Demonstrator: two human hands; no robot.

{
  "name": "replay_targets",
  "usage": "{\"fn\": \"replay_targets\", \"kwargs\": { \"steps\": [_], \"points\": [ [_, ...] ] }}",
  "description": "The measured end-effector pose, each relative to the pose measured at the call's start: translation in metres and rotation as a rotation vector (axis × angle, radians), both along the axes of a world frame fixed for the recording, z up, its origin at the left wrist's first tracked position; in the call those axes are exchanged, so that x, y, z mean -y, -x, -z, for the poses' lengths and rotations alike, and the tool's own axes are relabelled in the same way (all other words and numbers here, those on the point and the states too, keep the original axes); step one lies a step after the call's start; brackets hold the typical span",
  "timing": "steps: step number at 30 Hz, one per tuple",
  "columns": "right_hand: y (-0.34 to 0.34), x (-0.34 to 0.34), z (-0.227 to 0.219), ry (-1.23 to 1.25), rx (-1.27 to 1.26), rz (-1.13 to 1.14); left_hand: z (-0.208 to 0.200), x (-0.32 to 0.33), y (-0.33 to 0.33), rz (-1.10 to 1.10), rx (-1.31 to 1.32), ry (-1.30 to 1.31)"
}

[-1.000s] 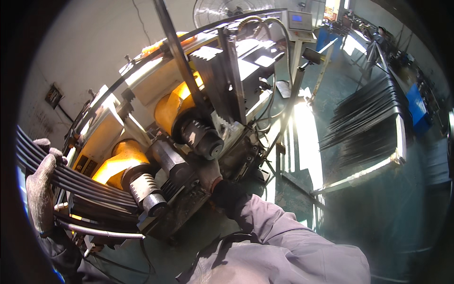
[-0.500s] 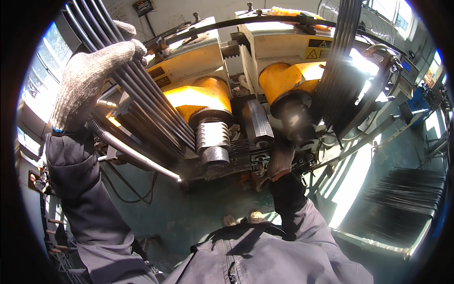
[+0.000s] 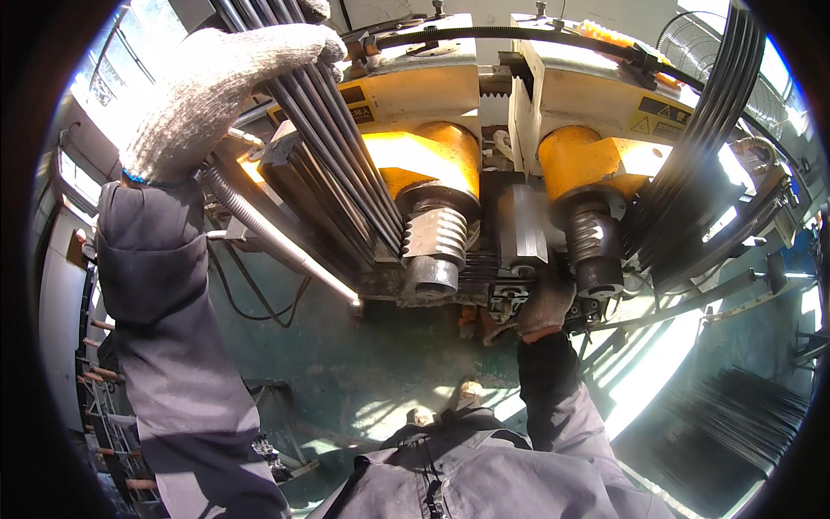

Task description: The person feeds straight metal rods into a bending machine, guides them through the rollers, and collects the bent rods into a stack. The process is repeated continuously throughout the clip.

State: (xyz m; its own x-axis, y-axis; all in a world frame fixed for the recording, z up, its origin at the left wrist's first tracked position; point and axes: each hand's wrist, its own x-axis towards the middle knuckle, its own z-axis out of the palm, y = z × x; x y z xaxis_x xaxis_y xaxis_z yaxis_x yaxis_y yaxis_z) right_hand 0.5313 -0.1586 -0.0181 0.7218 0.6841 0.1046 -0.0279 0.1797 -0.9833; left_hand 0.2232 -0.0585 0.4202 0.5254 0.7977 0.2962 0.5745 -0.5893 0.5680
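A knitted light-coloured glove covers my left hand [image 3: 207, 91], which is wrapped round a bundle of long dark metal rods [image 3: 322, 121] at the upper left. The rods slant down to a ridged steel roller [image 3: 437, 238] under a yellow machine head [image 3: 428, 160]. My right hand [image 3: 550, 301], also gloved, reaches in low at the machine's front, beside a dark angular block [image 3: 522, 227] and a second ridged roller [image 3: 588, 238]. Shadow and the machine parts hide its fingers. Another rod bundle [image 3: 713, 104] rises at the right, beyond the second yellow head [image 3: 601, 160].
A ribbed hose [image 3: 281, 264] slopes down in front of the machine on the left. Many loose dark rods [image 3: 739, 415] lie at the lower right. A fan [image 3: 705, 48] stands at the back right. Racks with wooden-looking handles [image 3: 104, 377] line the left side.
The machine sits farther right and slightly higher in the picture. My left hand, still round the rods, appears farther up and right. My right hand stays beside the block.
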Motion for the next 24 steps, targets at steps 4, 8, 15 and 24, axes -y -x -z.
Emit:
{"fn": "replay_targets", "kwargs": {
  "steps": [4, 8, 15, 24],
  "points": [
    [-0.011, 0.004, 0.007, 0.127, 0.474, -0.01, 0.006, -0.014, 0.006, 0.181, 0.039, -0.072],
    [-0.016, 0.018, -0.004, -0.109, 0.617, -0.247, 0.003, -0.006, 0.006, 0.329, -0.414, -0.979],
    [0.013, 0.058, -0.024, -0.21, 0.511, -0.184, 0.042, 0.132, 0.084, 0.076, 0.045, -0.819],
    [0.124, 0.08, -0.085, -0.377, 0.644, -0.237, 0.126, 0.5, 0.328, -0.276, 1.59, -0.29]
  ]
}}
